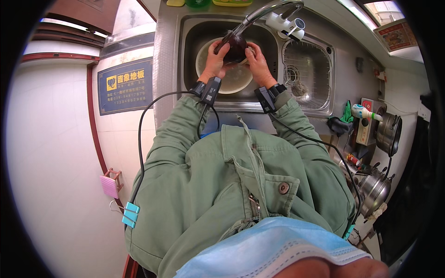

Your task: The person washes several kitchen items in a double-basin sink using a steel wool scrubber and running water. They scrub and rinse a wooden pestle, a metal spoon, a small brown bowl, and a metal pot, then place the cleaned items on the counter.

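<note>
Between my two hands is a dark purple, glossy rounded item [238, 51], perhaps an eggplant. Water from the curved metal faucet [257, 15] runs onto its top. My left hand [216, 59] grips its left side, thumb towards me. On the opposite side my right hand [259, 65] holds it with the fingers pressed against it. Both hands are above a pale round basin [231, 83], which stands in the larger left bowl of the stainless steel sink [189, 45]. The underside of the item and some fingertips are hidden.
Right of the basin, a wire rack [321, 71] and a scouring pad [298, 89] lie in the smaller sink bowl. A white faucet body [283, 25] rises behind. Steel pots [387, 133], a white bottle [361, 112] and a green cloth [347, 113] are at right. Cables hang from both wrists.
</note>
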The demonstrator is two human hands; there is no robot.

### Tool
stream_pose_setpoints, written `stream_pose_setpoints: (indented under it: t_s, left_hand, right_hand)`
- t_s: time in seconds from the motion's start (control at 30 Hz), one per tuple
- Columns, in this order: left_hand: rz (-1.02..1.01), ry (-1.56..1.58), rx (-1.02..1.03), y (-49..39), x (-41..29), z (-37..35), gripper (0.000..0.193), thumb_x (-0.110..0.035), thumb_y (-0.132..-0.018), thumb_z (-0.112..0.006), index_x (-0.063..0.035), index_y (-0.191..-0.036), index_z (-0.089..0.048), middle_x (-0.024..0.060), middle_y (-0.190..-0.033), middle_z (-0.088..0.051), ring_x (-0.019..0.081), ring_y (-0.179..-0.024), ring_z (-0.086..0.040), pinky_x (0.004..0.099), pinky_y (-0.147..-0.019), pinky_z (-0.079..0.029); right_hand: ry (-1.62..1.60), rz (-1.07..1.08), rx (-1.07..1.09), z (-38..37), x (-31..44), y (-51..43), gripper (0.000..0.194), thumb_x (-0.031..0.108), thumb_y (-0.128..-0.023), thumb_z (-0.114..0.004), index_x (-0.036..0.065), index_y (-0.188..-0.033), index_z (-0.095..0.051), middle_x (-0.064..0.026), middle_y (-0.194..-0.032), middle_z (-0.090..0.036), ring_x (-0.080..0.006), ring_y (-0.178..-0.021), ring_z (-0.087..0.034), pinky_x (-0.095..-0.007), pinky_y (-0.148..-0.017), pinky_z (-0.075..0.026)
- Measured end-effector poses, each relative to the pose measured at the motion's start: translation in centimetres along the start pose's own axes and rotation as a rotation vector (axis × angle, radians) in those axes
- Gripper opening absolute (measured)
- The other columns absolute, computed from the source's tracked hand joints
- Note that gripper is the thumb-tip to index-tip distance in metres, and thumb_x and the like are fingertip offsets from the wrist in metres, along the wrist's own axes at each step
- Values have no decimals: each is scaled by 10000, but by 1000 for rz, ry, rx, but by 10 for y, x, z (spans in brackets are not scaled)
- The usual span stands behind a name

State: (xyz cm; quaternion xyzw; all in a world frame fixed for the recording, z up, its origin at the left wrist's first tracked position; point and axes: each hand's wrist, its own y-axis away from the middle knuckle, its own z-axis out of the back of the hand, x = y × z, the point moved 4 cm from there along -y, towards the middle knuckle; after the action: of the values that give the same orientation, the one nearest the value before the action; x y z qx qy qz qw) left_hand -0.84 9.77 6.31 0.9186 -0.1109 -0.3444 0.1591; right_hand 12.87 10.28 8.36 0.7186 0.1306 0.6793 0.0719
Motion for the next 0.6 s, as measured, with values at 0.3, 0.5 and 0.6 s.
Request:
stream_pose_setpoints:
  t_s: [0.3,0.5,0.6]
  left_hand:
    - [-533,-930,-1,19,-38,-11,1048,-240,-480,-827,-19,-1308,-223,184,-1245,-387,276,-1150,-404,321,-969,-329]
    - [-673,-1103,65,20,-39,-6,1021,-210,-519,-810,-28,-1324,-209,167,-1269,-358,250,-1170,-380,302,-976,-310]
    - [-544,-1069,176,15,-36,5,982,-260,-567,-783,-26,-1328,-208,177,-1303,-333,282,-1205,-341,347,-999,-287]
  right_hand:
    - [-283,-332,293,-19,13,8,475,400,-862,-489,142,-1242,-370,-23,-1119,-481,-153,-952,-510,-340,-794,-466]
    - [-407,-377,232,-29,-9,4,486,407,-829,-526,165,-1227,-387,-35,-1112,-487,-177,-972,-507,-377,-826,-455]
    - [-534,-435,200,-29,-16,-1,469,398,-822,-529,153,-1207,-418,-50,-1134,-495,-200,-975,-516,-390,-825,-453]
